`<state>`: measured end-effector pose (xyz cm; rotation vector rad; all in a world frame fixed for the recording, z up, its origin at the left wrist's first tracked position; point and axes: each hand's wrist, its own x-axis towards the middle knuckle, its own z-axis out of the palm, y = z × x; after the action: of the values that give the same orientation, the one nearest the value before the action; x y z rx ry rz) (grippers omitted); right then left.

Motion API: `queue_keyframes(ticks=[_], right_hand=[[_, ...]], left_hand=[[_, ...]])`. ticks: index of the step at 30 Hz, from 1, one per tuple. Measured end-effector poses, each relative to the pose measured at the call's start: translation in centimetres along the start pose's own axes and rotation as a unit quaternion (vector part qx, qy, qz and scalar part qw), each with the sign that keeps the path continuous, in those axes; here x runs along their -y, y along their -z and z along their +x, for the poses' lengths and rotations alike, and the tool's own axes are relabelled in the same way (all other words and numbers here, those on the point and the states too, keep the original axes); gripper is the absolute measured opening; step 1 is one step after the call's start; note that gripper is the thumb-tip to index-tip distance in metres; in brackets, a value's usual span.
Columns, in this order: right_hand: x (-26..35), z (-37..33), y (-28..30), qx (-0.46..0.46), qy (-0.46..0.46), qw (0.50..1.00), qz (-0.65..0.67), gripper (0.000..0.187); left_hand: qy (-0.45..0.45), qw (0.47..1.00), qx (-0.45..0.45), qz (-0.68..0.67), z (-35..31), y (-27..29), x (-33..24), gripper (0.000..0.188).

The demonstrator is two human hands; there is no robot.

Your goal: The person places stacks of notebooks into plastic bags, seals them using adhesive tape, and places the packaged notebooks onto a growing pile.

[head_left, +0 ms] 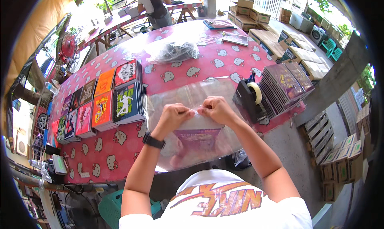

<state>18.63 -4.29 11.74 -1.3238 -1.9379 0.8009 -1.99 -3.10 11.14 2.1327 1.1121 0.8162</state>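
Observation:
My left hand [175,116], with a black watch on its wrist, and my right hand [217,110] almost meet over the middle of the table's near side. Both are closed, thumb and fingers pinching a bit of clear plastic [195,112] between them. How far that plastic extends is hard to make out. Beneath the hands lies a large, shiny clear plastic sheet [160,105]. A purple printed patch [199,137] shows at the sheet's near part; whether it lies under the plastic or is reflected there, I cannot tell. A black tape dispenser [249,101] with a pale roll stands right of my right hand.
Stacked notebooks with colourful covers [103,109] fill the left side of the pink cat-print tablecloth [120,155]. Purple-covered notebooks [282,85] stand stacked at right. Crumpled clear plastic [176,52] lies farther back. Cardboard boxes [272,43] stand beyond; another person [156,9] stands at a far table.

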Motion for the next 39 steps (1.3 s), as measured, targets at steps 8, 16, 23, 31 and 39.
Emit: queue_keyframes(ticks=[8,16,23,31,39], right_hand=[[0.3,1.6,1.6,0.052,-0.012,0.995,0.08,0.019],[-2.6,-6.3,-2.8,0.049,0.185,0.976,-0.105,0.008],[-5.5,-11.0,-8.1,0.004,0.161,0.986,-0.049,0.026],[-7.1,-7.5,-7.8,0.005,-0.018,1.0,-0.018,0.047],[-6.7,-3.3,-6.2,0.179,-0.126,0.968,-0.123,0.031]], left_hand=[[-0.084,0.995,-0.055,0.01,2.0,-0.5,-1.3,0.013],[-0.143,0.985,-0.074,0.068,-6.0,-5.3,-0.8,0.01],[0.024,0.993,-0.093,0.065,-11.5,-11.0,1.0,0.036],[0.303,0.943,-0.103,0.092,-9.3,-10.7,-0.5,0.099],[0.285,0.926,-0.211,-0.126,-10.4,-13.1,3.8,0.095]])
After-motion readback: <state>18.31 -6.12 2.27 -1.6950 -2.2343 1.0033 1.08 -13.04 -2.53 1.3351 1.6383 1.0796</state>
